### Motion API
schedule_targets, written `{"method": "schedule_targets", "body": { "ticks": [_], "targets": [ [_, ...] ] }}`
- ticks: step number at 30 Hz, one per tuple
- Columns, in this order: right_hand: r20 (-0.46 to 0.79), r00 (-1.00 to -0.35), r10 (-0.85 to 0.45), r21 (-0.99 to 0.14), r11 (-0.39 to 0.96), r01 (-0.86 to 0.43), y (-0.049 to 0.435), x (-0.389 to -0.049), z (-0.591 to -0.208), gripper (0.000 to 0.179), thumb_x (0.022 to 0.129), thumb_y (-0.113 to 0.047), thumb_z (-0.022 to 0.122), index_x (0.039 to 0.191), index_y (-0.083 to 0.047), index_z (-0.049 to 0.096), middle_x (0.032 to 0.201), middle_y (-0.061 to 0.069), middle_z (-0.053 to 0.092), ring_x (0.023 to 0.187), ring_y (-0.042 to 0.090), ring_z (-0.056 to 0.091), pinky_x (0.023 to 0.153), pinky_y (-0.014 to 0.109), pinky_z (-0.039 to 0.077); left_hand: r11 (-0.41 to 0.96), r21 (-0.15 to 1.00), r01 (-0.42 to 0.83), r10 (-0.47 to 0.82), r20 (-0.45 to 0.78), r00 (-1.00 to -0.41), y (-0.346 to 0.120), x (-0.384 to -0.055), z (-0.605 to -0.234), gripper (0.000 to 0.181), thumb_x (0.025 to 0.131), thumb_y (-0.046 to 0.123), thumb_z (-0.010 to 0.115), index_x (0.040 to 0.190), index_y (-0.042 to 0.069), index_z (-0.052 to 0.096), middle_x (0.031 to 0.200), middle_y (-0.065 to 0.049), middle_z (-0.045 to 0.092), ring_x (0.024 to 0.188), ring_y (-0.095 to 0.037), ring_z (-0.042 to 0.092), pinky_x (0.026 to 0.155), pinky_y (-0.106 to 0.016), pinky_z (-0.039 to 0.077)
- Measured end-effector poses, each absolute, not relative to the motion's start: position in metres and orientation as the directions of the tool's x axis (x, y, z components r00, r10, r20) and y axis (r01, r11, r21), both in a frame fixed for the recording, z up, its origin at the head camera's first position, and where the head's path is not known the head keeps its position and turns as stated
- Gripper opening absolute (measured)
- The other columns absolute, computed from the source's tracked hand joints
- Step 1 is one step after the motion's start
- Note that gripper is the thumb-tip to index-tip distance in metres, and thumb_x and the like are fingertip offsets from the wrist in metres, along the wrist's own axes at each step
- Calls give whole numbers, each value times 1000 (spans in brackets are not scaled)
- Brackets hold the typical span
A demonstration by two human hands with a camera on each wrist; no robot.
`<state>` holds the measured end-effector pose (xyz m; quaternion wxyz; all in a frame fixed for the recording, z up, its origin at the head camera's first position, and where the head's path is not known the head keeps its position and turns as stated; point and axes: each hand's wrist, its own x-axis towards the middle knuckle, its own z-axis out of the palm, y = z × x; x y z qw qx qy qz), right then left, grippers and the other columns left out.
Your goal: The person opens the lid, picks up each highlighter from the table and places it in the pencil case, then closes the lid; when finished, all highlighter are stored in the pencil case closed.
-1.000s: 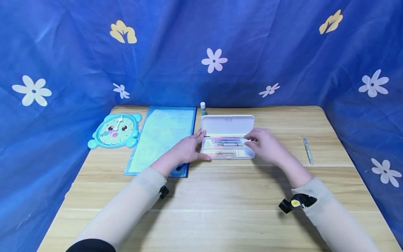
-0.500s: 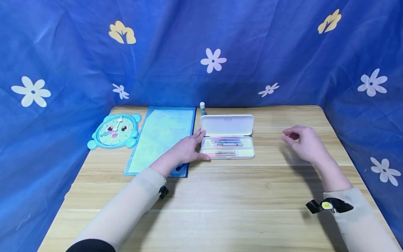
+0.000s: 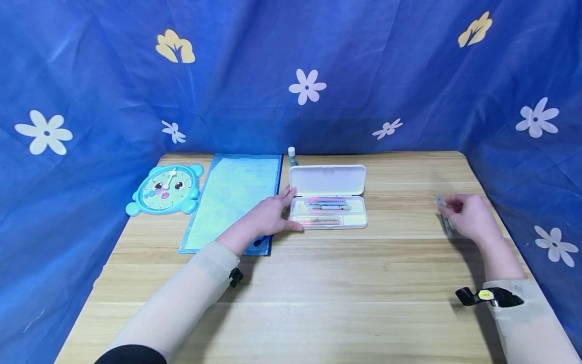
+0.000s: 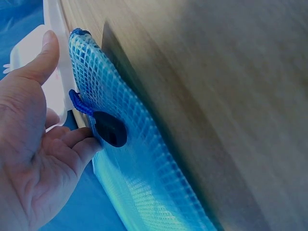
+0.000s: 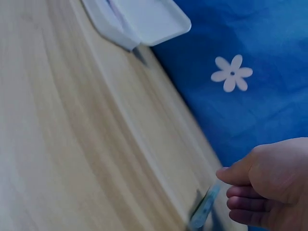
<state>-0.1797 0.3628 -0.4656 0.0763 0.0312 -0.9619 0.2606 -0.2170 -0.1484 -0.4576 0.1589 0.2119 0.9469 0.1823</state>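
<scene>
A white pencil case (image 3: 359,220) lies with its lid raised and several colourful pens (image 3: 329,206) in its tray. My left hand (image 3: 271,215) holds the case's left end, thumb at the front corner and forefinger at the back one. In the left wrist view, the lower fingers of this hand lie by the black zip pull (image 4: 110,129) of a blue mesh zip pouch (image 4: 144,144). Far to the right, my right hand (image 3: 470,216) pinches the upper part of a pale blue-green pen (image 3: 446,226). That pen slants over its shadow in the right wrist view, partly hidden by the fingers.
The blue pouch (image 3: 241,182) lies left of the case, partly under my left forearm. Beyond it is a blue toy clock (image 3: 156,199) with a cartoon face. A glue stick (image 3: 292,156) stands behind the case. A blue flowered cloth (image 3: 345,121) hangs behind the wooden table (image 3: 336,283).
My right hand has left the case's right end, moved right across the table and taken hold of the lone pen. My left hand has stayed at the case.
</scene>
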Motion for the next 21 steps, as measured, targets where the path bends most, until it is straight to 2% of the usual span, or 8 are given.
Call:
{"method": "schedule_targets", "body": {
  "ticks": [5, 9, 14, 21],
  "targets": [
    [160, -987, 18, -487, 871, -63, 368, -180, -477, 26, 93, -16, 79, 94, 10, 73, 78, 13, 71, 72, 26, 65, 64, 39, 50, 845, 413, 340, 457, -225, -861, -148, -216, -457, 120, 85, 69, 78, 170, 17, 11, 176, -9, 8, 153, -41, 31, 123, -50, 31],
    [109, -992, 60, -498, 867, -2, 368, -180, -482, 29, 95, -18, 78, 94, 10, 72, 78, 14, 69, 69, 24, 61, 60, 36, 48, 850, 408, 332, 449, -233, -863, -148, -215, -456, 121, 85, 70, 78, 171, 18, 11, 176, -9, 8, 153, -42, 31, 123, -51, 31],
    [37, -993, 108, -509, 857, 74, 367, -180, -485, 33, 99, -22, 74, 96, 11, 72, 80, 16, 70, 71, 28, 63, 57, 34, 48, 852, 405, 332, 448, -236, -862, -147, -215, -456, 121, 84, 71, 78, 171, 18, 11, 175, -9, 8, 153, -41, 31, 123, -50, 32],
    [53, -990, 131, -504, 860, 87, 364, -181, -485, 30, 99, -20, 70, 96, 10, 73, 80, 15, 71, 79, 37, 65, 65, 40, 47, 853, 404, 332, 448, -239, -861, -147, -216, -456, 121, 84, 72, 77, 170, 18, 11, 175, -9, 8, 153, -41, 30, 123, -50, 31]
  ]
}}
